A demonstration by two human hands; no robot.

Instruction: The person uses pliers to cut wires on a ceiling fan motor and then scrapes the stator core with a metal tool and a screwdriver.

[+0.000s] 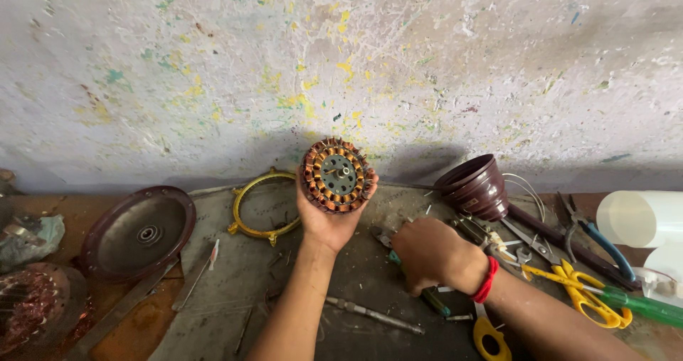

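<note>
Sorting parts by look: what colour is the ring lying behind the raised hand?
Yellow-gold ring, clearest in the head view.

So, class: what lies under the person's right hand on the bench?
Under the right hand a green-handled tool pokes out, lying on the dark bench top. Its other end and whatever the fingers touch are covered by the hand.

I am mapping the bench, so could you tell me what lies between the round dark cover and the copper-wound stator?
In the head view, a yellow metal ring lies between the cover and the stator.
</note>
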